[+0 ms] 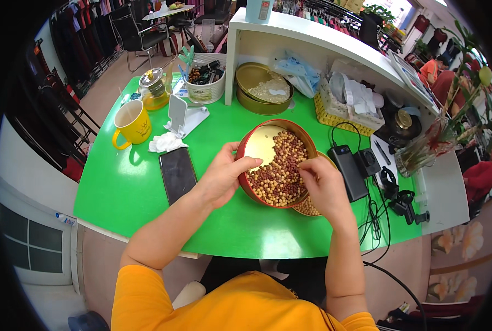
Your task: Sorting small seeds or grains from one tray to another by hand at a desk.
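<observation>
A round red-rimmed tin [258,146] with a pale inside is tilted a little over the table. Mixed light tan and dark red-brown beans [281,177] fill its right and near parts, leaving bare bottom at the upper left. My left hand [222,175] grips the tin's left wall, thumb over the rim. At the right rim, my right hand [324,186] has thumb and fingertips pinched together just above the beans; whatever is between them is too small to make out. Partly hidden beneath the tin, a second round container holds light tan beans [307,207].
On the green table [251,237] lie a phone [178,174], crumpled tissue [167,142], a yellow mug [132,123], and a phone stand [186,117]. Behind the tin stands a gold tin [252,105]. A black power bank [347,172] with cables is right of my right hand.
</observation>
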{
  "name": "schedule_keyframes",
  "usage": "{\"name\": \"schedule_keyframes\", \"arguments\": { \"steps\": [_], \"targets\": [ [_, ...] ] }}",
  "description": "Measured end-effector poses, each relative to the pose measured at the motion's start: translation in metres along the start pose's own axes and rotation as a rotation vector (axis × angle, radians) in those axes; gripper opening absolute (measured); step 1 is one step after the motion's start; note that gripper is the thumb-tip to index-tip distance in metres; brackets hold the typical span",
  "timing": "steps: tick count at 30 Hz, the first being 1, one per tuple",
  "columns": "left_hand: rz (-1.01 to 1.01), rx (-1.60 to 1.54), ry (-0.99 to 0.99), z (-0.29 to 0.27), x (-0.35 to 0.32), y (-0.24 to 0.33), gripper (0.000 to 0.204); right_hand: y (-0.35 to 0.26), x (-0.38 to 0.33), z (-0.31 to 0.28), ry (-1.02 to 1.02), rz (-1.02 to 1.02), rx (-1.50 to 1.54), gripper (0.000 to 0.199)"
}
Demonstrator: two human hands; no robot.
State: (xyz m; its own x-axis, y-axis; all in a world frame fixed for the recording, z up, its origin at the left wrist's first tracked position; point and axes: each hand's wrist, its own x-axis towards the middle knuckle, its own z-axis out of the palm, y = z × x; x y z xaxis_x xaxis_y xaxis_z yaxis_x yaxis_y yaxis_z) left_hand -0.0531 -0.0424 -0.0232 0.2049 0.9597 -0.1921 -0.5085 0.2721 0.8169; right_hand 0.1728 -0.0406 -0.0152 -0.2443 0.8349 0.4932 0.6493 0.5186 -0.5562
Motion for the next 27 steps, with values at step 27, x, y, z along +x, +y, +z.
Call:
{"name": "schedule_keyframes", "arguments": {
  "steps": [27],
  "targets": [
    [0.019,0.008,0.001,-0.001,0.0,-0.001,0.061,-0.016,0.003,0.019,-0.226,0.007,-0.108,0.007]
  ]
}}
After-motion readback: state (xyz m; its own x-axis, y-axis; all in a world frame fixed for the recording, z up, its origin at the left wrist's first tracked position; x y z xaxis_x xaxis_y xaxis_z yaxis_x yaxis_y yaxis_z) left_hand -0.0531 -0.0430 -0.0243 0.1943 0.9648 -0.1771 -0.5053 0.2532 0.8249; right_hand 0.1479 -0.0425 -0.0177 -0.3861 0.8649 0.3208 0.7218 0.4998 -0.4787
